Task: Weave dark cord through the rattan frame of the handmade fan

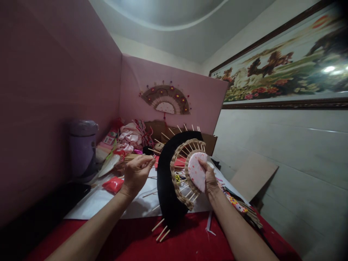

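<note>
My right hand [211, 178] grips the pale, red-dotted half-round base [197, 170] of a fan. The fan has a braided straw band, thin wooden sticks and a wide black outer band [166, 174]. It is tilted, with its stick ends poking out past the black edge toward the upper left and bottom. My left hand [139, 173] is raised left of the fan, with thumb and fingertips pinched together near one stick's end. Whatever lies between those fingertips is too small to make out.
A finished brown fan with flowers [170, 95] hangs on the pink board. A lidded purple container [83, 150] stands left, near pink cloth [131, 135] and a red packet [113, 184]. Patterned strips [236, 203] lie right on the white sheet [92, 207].
</note>
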`<state>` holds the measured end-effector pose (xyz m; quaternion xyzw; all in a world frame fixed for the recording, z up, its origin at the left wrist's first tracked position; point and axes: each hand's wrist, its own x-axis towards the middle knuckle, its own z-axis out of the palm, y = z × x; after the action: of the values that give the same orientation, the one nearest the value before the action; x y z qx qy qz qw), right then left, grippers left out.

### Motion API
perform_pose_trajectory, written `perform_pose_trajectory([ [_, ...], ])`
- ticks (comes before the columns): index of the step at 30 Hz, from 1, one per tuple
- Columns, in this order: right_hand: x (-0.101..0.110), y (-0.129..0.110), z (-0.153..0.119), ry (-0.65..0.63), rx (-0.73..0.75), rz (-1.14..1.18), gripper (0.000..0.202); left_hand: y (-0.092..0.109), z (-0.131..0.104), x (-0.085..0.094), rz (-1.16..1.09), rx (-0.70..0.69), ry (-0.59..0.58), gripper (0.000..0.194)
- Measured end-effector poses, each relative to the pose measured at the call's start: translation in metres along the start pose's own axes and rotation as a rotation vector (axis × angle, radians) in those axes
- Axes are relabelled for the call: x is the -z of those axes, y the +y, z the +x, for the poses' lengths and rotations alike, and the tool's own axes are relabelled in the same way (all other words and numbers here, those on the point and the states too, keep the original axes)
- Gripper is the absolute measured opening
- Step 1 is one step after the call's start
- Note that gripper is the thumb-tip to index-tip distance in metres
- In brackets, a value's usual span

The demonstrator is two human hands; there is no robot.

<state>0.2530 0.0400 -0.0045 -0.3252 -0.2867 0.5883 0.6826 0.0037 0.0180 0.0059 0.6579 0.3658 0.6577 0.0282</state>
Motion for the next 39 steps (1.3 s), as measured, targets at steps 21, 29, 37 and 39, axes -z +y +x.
perform_pose_trajectory([
  [21, -0.002, -0.003, -0.003, -0.070, 0.000, -0.005, 0.019, -0.005, 0.008, 0.009, 0.154, 0.123, 0.085, 0.018],
  [29, -0.003, -0.002, -0.002, -0.016, 0.027, 0.013, 0.017, 0.001, 0.002, 0.006, 0.187, -0.115, -0.045, 0.012],
  [37, 0.001, -0.003, 0.001, -0.031, 0.056, 0.057, 0.015, 0.005, 0.004, 0.006, 0.002, 0.050, -0.091, 0.016],
  [39, 0.001, -0.003, 0.001, -0.026, 0.060, 0.057, 0.015, 0.005, 0.004, 0.005, -0.058, 0.101, -0.096, 0.017],
])
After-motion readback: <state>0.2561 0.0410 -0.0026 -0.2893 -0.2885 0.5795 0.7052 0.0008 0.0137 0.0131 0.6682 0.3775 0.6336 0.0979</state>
